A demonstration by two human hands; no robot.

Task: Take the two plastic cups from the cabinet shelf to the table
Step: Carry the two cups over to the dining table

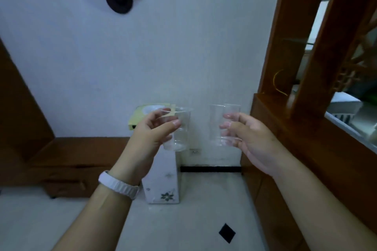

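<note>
Pale wall (183,47) – left hand (151,134) holds cup (180,128), right hand (251,138) cup (221,124)

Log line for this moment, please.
stage: carrying | left hand: grip on left cup, upright | right hand: grip on right cup, upright | table: not in view

text: none legible | labels: none | brands: none | numbers: none | signs: none | view: dim, blurred
</note>
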